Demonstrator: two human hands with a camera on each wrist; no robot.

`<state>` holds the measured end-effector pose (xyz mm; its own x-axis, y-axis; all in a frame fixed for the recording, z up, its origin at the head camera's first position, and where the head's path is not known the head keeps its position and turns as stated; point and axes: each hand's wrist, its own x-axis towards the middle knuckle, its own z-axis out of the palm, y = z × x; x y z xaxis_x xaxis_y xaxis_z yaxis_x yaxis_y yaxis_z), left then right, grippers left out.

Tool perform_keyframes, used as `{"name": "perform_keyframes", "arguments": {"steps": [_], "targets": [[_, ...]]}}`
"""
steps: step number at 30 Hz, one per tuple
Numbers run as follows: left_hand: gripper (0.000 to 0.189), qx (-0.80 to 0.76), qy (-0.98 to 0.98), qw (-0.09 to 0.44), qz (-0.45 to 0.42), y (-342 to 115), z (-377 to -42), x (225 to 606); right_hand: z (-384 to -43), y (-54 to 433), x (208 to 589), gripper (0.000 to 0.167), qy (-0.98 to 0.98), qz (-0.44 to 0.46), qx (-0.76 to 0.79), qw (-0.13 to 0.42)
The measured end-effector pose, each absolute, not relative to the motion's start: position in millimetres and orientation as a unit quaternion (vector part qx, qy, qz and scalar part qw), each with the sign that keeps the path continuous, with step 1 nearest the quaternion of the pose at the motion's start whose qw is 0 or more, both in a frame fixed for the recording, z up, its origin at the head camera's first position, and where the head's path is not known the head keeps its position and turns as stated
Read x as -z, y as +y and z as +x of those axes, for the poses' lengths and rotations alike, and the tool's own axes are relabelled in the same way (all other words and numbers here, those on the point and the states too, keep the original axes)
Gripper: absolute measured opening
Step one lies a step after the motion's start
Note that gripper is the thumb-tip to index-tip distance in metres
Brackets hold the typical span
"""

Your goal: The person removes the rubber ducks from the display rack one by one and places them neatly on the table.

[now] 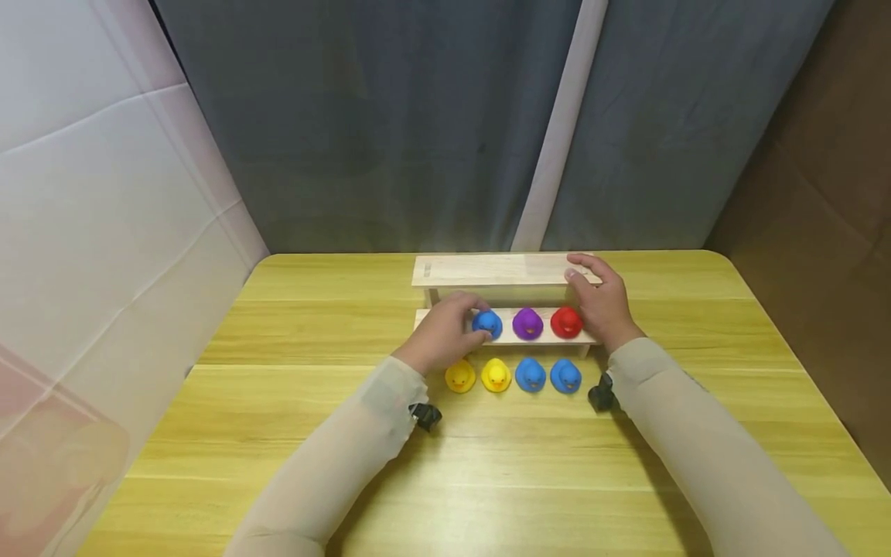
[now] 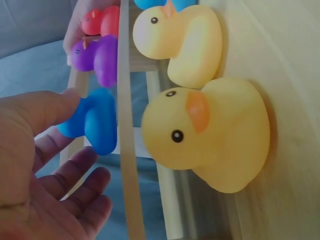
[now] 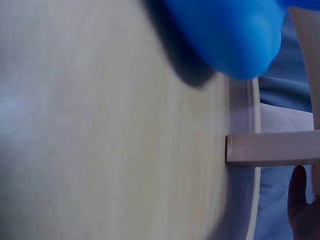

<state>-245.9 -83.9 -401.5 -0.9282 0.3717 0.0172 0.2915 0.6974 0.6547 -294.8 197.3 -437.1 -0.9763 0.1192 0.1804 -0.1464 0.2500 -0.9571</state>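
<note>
On the lower step of a small two-tier wooden stand point(image 1: 503, 337), my left hand point(image 1: 445, 331) pinches a blue rubber duck point(image 1: 489, 325) between thumb and fingers. The left wrist view shows the thumb at the head of this blue duck point(image 2: 103, 122), the other fingers spread loosely beside it. A purple duck point(image 1: 527, 324) and a red duck point(image 1: 567, 322) stand to its right on the same step. My right hand point(image 1: 604, 308) rests at the stand's right end, thumb and finger extended over the upper board point(image 1: 497, 270), beside the red duck.
In front of the stand, two yellow ducks, the left one point(image 1: 460, 377) and its neighbour point(image 1: 496, 375), line up with two blue ducks, one point(image 1: 530, 375) and another point(image 1: 566, 376), on the wooden table point(image 1: 515, 480). A grey curtain point(image 1: 390, 139) hangs behind.
</note>
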Motion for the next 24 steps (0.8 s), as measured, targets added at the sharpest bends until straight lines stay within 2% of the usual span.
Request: {"name": "perform_keyframes", "arguments": {"steps": [7,24], "targets": [[0.03,-0.364,0.91,0.054,0.193,-86,-241,397,-276,191,416,0.041,-0.787,0.02,-0.607,0.109],[0.027,-0.388,0.895,0.054,0.216,-90,-216,388,-274,190,411,0.041,-0.782,0.017,-0.614,0.107]]}}
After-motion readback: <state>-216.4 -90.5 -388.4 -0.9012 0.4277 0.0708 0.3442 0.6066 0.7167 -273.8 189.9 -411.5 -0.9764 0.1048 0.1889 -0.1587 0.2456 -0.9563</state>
